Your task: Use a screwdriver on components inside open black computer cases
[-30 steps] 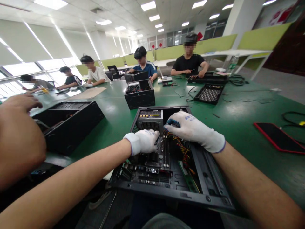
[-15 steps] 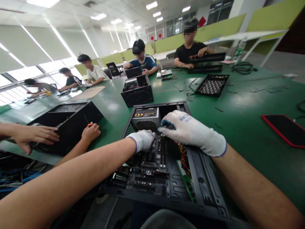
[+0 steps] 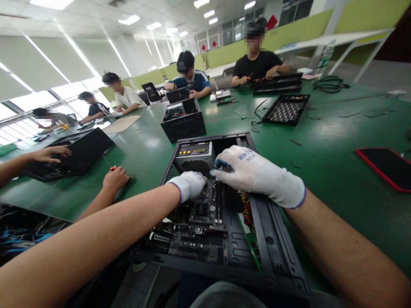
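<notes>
An open black computer case (image 3: 279,239) lies on its side in front of me. Inside it are a motherboard (image 3: 202,209) and, at the far end, a grey power supply (image 3: 195,156). My left hand (image 3: 192,185), in a white glove, reaches down to the board just below the power supply, its fingers closed and the tips hidden. Also gloved, my right hand (image 3: 244,171) arches over the board's upper right part with thumb and fingers curled together; what they hold is hidden. A green circuit stick (image 3: 249,241) and coloured wires (image 3: 245,207) lie in the case's right side.
At left a co-worker's hand rests on another black case (image 3: 83,149), while the other hand (image 3: 116,182) holds an orange-handled tool. A smaller case (image 3: 183,119) stands beyond mine. On the green table (image 3: 334,137) lie a black tray (image 3: 286,110) and a red-edged tablet-like object (image 3: 385,169).
My hands stay almost in the same place, shifting slightly. The co-worker's case at left has moved farther away and leftward. Across the table, a person has lowered a black panel.
</notes>
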Available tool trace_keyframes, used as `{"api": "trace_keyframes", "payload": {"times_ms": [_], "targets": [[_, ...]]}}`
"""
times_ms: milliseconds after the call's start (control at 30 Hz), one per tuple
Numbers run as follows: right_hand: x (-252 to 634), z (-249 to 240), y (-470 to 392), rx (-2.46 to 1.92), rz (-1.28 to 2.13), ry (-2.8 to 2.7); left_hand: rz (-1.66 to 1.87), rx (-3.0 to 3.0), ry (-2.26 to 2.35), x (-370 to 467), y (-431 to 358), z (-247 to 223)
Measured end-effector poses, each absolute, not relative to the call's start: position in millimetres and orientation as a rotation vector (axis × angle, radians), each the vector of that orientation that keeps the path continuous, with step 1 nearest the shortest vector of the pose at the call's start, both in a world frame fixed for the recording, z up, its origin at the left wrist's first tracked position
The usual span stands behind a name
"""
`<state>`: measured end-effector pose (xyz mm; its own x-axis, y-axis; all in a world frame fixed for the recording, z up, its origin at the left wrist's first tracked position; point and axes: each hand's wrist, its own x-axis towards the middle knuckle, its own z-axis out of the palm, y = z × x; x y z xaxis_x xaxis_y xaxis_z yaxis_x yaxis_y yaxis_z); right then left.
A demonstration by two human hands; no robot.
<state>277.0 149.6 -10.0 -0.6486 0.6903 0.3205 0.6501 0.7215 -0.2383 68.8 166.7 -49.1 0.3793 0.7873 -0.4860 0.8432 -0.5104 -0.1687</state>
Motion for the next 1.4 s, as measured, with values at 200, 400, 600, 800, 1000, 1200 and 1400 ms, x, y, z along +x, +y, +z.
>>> {"api": "trace_keyframes", "payload": {"times_ms": [200,400,600,800,1000,1200,1400], "targets": [[277,-10,149,-1.025,0.132,-2.54,-0.837,2.502,1.509,69,168,-47],[277,-10,149,-1.017,0.134,-2.536,-0.853,2.501,1.503,70,169,-48],[277,-11,150,-1.03,0.139,-2.528,-0.84,2.503,1.513,68,168,-48],[277,-10,149,-1.022,0.137,-2.533,-0.856,2.499,1.517,70,167,-47],[277,-10,149,-1.024,0.142,-2.526,-0.843,2.514,1.488,66,170,-53],[276,-8,149,-1.033,0.14,-2.533,-0.825,2.519,1.477,66,171,-57],[277,-9,148,-1.036,0.124,-2.544,-0.872,2.513,1.466,78,173,-51]]}}
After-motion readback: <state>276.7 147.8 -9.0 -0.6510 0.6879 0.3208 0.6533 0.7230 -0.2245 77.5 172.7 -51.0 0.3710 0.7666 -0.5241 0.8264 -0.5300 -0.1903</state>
